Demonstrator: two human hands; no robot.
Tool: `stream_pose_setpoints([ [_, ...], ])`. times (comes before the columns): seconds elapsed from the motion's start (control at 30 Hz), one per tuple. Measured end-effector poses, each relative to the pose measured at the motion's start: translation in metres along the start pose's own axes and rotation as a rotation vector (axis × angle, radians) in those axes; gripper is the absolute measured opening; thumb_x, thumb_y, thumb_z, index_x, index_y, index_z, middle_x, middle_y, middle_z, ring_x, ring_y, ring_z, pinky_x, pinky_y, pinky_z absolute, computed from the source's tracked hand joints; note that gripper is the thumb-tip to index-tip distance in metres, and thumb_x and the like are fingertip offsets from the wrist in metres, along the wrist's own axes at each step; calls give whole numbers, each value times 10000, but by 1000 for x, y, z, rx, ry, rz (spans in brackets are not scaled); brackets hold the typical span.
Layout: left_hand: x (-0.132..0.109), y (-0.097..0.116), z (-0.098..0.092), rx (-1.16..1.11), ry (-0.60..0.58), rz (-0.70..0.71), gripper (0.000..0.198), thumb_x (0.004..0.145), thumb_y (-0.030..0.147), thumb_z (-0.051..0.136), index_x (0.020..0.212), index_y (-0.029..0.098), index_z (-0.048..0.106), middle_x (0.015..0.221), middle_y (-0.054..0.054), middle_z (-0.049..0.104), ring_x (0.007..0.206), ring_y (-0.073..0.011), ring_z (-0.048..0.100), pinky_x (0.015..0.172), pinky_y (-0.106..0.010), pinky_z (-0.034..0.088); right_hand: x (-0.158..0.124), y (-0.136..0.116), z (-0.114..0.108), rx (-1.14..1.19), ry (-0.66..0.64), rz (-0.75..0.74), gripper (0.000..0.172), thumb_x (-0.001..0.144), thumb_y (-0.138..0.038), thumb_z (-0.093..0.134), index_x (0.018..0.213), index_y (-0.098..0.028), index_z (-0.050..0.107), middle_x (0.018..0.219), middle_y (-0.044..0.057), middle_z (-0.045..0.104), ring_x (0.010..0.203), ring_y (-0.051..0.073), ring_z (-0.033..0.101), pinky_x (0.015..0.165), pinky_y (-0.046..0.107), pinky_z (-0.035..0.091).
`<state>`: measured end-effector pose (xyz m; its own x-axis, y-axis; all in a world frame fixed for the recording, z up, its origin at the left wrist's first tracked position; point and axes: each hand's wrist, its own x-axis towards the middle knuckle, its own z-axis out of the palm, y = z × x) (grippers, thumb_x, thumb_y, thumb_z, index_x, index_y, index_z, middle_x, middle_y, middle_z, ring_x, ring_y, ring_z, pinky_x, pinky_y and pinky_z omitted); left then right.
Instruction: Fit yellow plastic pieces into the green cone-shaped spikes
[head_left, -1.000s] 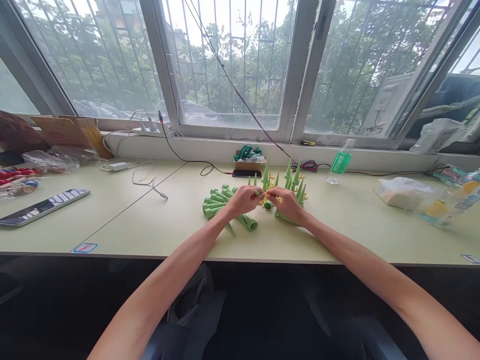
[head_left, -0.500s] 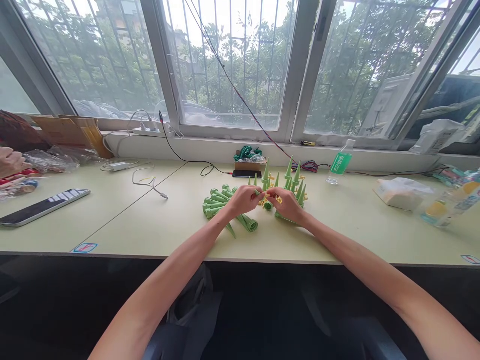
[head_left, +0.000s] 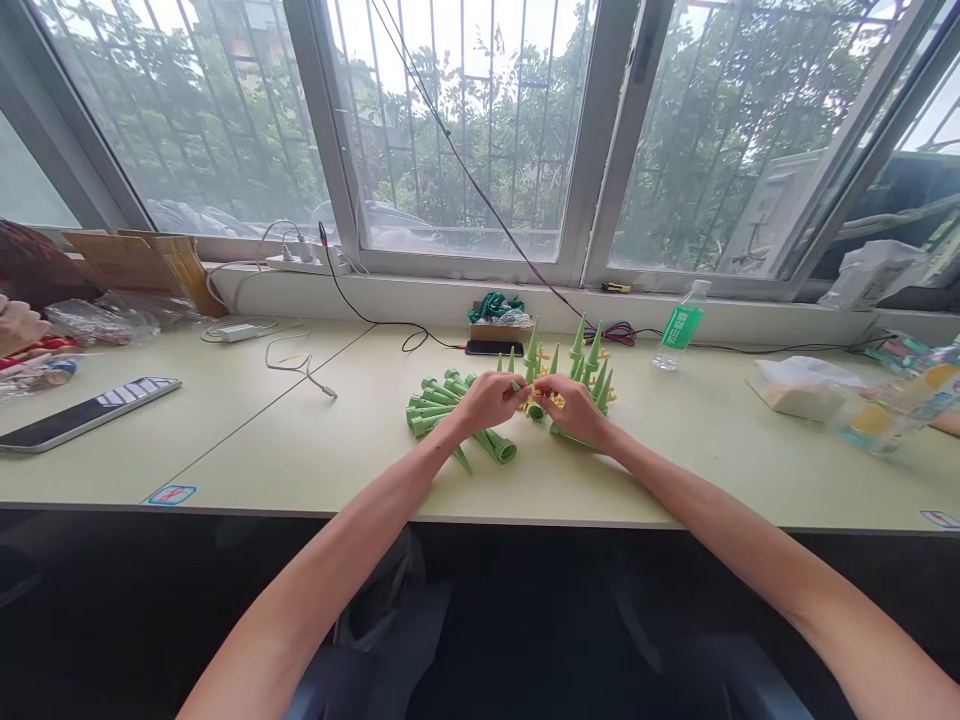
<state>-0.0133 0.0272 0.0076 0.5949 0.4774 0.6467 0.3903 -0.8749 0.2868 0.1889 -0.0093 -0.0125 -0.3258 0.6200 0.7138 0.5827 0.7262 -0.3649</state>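
My left hand (head_left: 491, 400) is closed round a green cone, whose pointed tip shows at its fingers. Close on its right, my right hand (head_left: 571, 408) pinches something small by the cone's end; it looks yellow but is mostly hidden. Several green cones (head_left: 433, 400) lie in a fanned pile left of and under my left hand. Behind my right hand, more green spikes (head_left: 592, 355) stand upright with small yellow pieces (head_left: 611, 395) among them.
Behind the hands are a black phone (head_left: 495, 348) and a small box (head_left: 501, 325) of green items. A bottle (head_left: 681, 325) and tissue pack (head_left: 808, 388) stand right. Leftward lie a cable (head_left: 300, 368) and large phone (head_left: 90, 412). Another person's hand (head_left: 21, 325) is far left.
My hands stay almost in place, with only a slight shift of the fingers. At the far right edge, part of a person's skin has come into view.
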Motion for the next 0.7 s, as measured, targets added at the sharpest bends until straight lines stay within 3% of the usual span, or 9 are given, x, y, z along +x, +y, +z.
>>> stream_pose_setpoints([
  [0.3, 0, 0, 0, 7, 1, -4, 282, 937, 312, 506, 785, 166, 693, 637, 4, 605, 546, -96, 418, 586, -230, 357, 1, 0, 1, -53, -14, 44, 289, 984, -365, 483, 827, -189, 651, 757, 54, 656, 750, 196, 587, 743, 332, 452],
  [0.47, 0, 0, -2, 11, 10, -11, 281, 937, 310, 502, 782, 167, 688, 629, 7, 592, 542, -98, 408, 572, -231, 347, 0, -4, 0, -11, 17, 61, 203, 946, -359, 550, 1022, -198, 647, 849, 62, 682, 790, 204, 613, 771, 351, 474],
  [0.7, 0, 3, -2, 22, -6, 2, 266, 936, 297, 503, 801, 172, 695, 622, 11, 574, 550, -99, 410, 577, -230, 345, 1, 1, 2, -21, 9, 41, 184, 960, -325, 514, 908, -194, 633, 835, 59, 659, 785, 193, 588, 739, 327, 456],
])
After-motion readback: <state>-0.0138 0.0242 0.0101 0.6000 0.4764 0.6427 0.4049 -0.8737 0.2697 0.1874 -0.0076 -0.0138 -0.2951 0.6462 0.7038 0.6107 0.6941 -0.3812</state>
